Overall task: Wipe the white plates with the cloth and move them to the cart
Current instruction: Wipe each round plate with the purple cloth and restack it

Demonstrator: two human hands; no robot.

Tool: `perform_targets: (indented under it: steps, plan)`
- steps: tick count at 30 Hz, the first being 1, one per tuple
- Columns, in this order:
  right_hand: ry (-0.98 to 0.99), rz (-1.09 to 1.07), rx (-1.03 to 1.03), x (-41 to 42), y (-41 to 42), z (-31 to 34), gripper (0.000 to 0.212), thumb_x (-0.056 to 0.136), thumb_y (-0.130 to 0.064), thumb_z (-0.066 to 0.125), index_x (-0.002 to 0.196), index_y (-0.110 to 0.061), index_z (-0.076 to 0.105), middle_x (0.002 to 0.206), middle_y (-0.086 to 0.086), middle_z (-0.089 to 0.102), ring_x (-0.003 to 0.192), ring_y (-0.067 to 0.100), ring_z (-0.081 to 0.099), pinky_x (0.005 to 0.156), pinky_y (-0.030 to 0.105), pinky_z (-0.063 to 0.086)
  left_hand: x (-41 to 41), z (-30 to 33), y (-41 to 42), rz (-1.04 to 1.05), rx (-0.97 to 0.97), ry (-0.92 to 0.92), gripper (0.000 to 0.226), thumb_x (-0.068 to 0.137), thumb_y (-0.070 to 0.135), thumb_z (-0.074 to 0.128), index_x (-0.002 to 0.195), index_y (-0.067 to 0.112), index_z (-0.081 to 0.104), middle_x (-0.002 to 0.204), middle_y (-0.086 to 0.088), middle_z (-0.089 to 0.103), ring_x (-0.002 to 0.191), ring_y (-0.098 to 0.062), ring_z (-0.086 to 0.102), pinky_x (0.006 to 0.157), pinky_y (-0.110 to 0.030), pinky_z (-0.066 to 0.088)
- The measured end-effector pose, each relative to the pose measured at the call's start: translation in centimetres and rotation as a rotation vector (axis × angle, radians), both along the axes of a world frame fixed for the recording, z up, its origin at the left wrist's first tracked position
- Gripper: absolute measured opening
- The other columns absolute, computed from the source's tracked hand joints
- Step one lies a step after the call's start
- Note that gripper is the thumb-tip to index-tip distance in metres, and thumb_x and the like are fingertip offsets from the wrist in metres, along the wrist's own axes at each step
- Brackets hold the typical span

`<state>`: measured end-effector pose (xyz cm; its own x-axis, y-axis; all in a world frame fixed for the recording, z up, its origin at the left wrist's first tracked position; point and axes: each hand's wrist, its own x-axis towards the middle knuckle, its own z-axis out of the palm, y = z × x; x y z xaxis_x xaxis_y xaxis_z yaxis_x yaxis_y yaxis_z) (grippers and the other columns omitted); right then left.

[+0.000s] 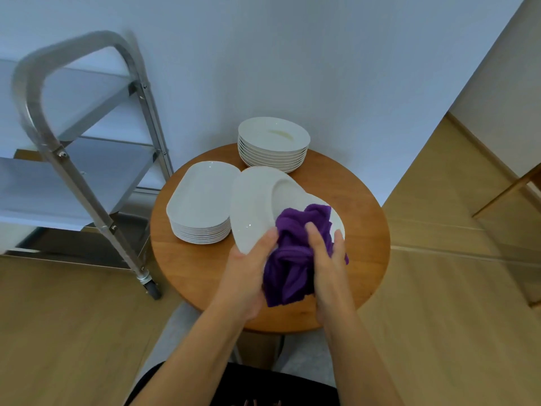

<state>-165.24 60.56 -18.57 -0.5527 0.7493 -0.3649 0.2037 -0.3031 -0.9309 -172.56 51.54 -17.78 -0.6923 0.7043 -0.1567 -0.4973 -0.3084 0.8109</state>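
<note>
Cart (pixel 87 159) far left, shelves bare | oval plate stack (pixel 202 200) on table (pixel 366 230) | left hand (pixel 248 268) fingers grip tilted plate (pixel 257 206) rim | right hand (pixel 325 259) fingers bunch purple cloth (pixel 292 259) against it: wiping step | round plate stack (pixel 273 145) behind | next, likely: carry plate left to cart.

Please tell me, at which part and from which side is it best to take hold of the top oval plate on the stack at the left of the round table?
Probably at its near short end, from the person's side. The top oval plate lies flat on its stack, its rim overhanging the plates below, so fingers can slip under the edge with the thumb on top. The cart crowds the far left side.
</note>
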Motion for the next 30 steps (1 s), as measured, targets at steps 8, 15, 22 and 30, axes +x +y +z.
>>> perform_targets:
  steps: [8,15,22,30]
  plan:
    - [0.182,-0.151,0.277,0.5,-3.0,-0.3,0.087,0.052,-0.061,0.072,0.13,-0.03,0.047,0.117,-0.009,0.061,0.1,0.006,0.061,0.077,0.02,0.055,1.2,-0.3,-0.2,0.057,-0.07,0.117,0.024,0.065,0.044,0.062,0.089,0.039,0.064,0.085,0.017,0.072,0.082,-0.003,0.069,0.059,-0.016,0.053]
    - [0.15,-0.39,0.308,-0.6,2.8,0.5,0.006,0.092,-0.025,0.059,0.092,-0.031,0.059,0.089,-0.006,0.065,0.081,0.009,0.062,0.058,0.014,0.043,2.2,-1.1,-2.0,-0.127,-0.053,0.316,0.027,0.072,0.042,0.07,0.098,0.043,0.072,0.101,0.009,0.073,0.097,-0.009,0.068,0.074,-0.018,0.052]
    - [0.202,-0.016,0.392,-2.4,0.6,1.4,0.019,0.095,-0.022,0.052,0.083,-0.036,0.059,0.067,-0.021,0.064,0.063,-0.004,0.061,0.055,0.011,0.046,0.7,-0.1,-1.5,-0.13,-0.132,0.373,0.021,0.076,0.041,0.068,0.097,0.045,0.071,0.101,0.007,0.073,0.097,-0.012,0.068,0.076,-0.021,0.053]
    - [0.087,0.173,0.361,0.8,-1.0,-1.2,0.012,0.093,-0.019,0.057,0.092,-0.029,0.064,0.077,-0.009,0.068,0.074,0.011,0.064,0.06,0.016,0.048,-1.8,2.2,-3.0,-0.045,-0.198,0.499,0.014,0.082,0.026,0.062,0.087,0.039,0.062,0.08,0.025,0.071,0.078,0.006,0.067,0.058,-0.011,0.052]
